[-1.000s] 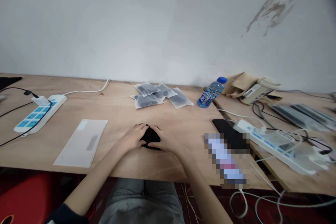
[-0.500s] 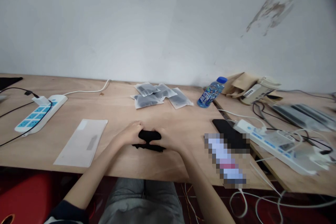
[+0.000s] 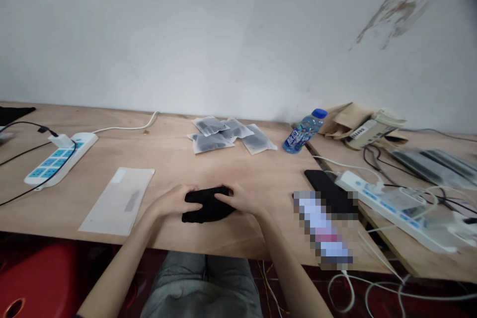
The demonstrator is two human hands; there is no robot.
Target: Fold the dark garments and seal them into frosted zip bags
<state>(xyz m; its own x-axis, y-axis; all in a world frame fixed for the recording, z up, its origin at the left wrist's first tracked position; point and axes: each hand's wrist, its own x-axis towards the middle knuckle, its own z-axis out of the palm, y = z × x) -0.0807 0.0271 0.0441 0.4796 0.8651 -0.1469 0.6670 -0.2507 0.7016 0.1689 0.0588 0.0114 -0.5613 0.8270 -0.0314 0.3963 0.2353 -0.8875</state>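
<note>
A folded piece of black cloth lies near the front of the wooden table, between my two hands. My left hand is closed around its left side, thumb on top and fingers behind. On the right side, my right hand grips it the same way, its thumb pressed on the upper face. The cloth's underside and most of my fingertips are hidden. Left of my hands lies a flat frosted plastic bag with a small printed patch. Several frosted bags with dark contents are piled beyond the cloth.
A blue-capped bottle stands at the back right, near a paper bag and a cup. Power strips lie left and right, with cables. A blurred-out phone and a black phone-like slab rest to the right.
The black cloth looks wider and flatter now, having been a narrow rolled bundle. My hands have moved apart, the left one to the left. The view has shifted slightly.
</note>
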